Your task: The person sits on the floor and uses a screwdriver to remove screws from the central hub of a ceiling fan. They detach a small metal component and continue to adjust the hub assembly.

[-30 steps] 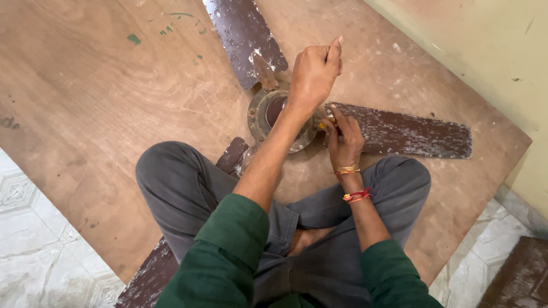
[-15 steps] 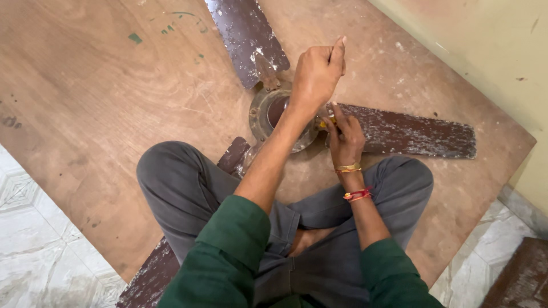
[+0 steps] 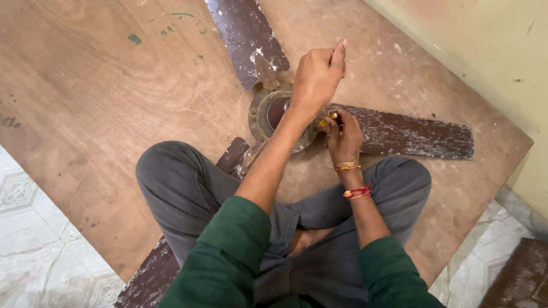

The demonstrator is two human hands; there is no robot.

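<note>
From the head camera, looking down at a person seated cross-legged in grey trousers (image 3: 188, 194) and green sleeves, an old ceiling fan (image 3: 274, 111) lies flat on a brown plywood board (image 3: 97, 102) just in front of the knees. The fan is dark brown and badly worn: its paint is flaked and speckled with pale patches, and the round metal hub at its middle is dull, rusty-looking, with a darker hollow centre. Three blades spread from the hub. One blade (image 3: 245, 37) runs away toward the top edge of the picture, one blade (image 3: 411, 134) stretches out to the right across the board, and the third blade (image 3: 165, 262) passes under the left leg and out over the board's near edge.

The left hand (image 3: 317, 74) is raised above the hub, its fingers curled shut into a loose fist with one finger sticking up; whether it grips anything cannot be told. The right hand (image 3: 342, 134), with bangles and a red thread at the wrist, rests at the hub's right rim where the right blade joins, its fingers pinched shut around a small yellowish object (image 3: 324, 122) too small to make out.

The board lies on pale patterned floor tiles (image 3: 34, 251), beside a cream wall (image 3: 474, 51) at the upper right.
</note>
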